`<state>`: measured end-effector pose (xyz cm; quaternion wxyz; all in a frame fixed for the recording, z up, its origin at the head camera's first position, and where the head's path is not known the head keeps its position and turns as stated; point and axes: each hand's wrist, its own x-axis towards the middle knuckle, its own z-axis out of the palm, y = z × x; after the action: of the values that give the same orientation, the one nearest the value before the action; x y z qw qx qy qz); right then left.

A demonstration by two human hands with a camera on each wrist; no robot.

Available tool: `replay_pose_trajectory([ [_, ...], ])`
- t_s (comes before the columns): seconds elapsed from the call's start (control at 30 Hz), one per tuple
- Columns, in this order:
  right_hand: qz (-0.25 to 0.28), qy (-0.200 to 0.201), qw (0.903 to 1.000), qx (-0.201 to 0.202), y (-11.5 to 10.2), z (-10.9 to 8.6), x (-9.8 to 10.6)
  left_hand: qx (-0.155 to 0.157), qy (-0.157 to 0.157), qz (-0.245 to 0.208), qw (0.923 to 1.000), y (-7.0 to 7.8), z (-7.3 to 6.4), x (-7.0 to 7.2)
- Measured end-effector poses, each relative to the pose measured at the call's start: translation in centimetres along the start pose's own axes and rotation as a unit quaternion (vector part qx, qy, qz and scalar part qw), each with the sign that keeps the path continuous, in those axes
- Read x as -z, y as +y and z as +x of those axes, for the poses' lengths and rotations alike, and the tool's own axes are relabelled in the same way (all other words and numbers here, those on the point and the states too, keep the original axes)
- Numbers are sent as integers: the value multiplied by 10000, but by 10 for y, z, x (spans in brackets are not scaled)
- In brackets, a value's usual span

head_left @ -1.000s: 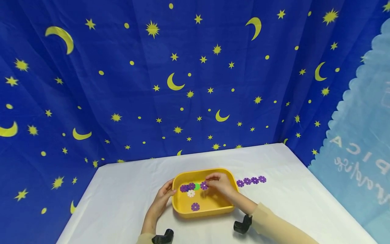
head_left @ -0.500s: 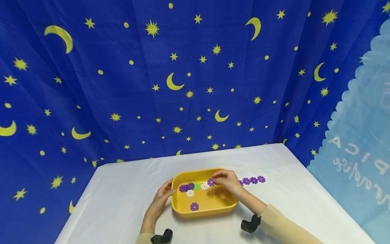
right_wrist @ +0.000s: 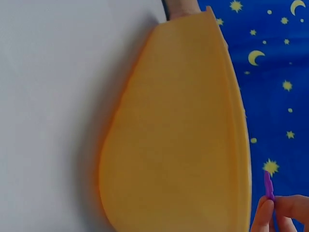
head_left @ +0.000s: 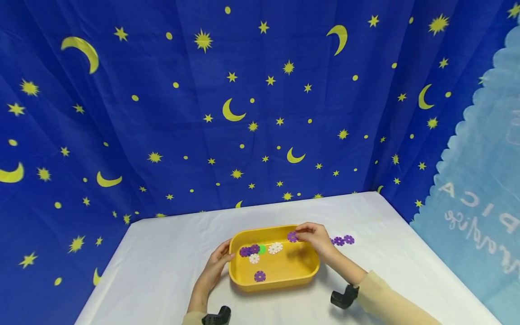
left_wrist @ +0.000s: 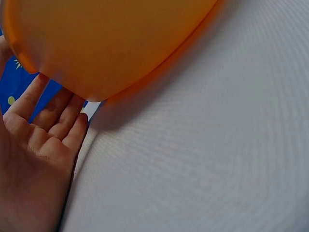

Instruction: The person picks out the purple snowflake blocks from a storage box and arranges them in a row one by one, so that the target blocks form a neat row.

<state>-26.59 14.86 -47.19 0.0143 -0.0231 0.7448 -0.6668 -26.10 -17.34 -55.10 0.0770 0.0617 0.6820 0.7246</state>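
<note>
Where your right hand (head_left: 313, 235) works: thumb and fingers close in a pinch on a purple disc (head_left: 292, 237), held up near the far right corner of the yellow tray (head_left: 286, 268).
Your left hand (head_left: 216, 262): fingers loosely extended against the tray's left end, thumb at the rim, seemingly just steadying it.
Yellow tray: before you on the table (head_left: 162, 262); it holds an overlapping purple cluster (head_left: 245, 252), a green disc (head_left: 262, 249) beside it, two overlapping white discs (head_left: 272, 249), a lone white disc (head_left: 254, 258) and a purple one (head_left: 260, 276) near the front wall.
Table row: purple discs (head_left: 339, 241) line up right of the tray; your hand partly hides the nearest.
Progress: you look partway; several purples are out, one is in hand, and others remain in the tray. The cluster's overlap hides its exact count.
</note>
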Motion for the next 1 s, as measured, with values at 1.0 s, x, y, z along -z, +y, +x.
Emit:
replay_pose_trajectory([
  [1.0, 333, 830, 9959, 100, 14, 4, 68, -267, -131, -10, 9996, 0, -3, 1],
])
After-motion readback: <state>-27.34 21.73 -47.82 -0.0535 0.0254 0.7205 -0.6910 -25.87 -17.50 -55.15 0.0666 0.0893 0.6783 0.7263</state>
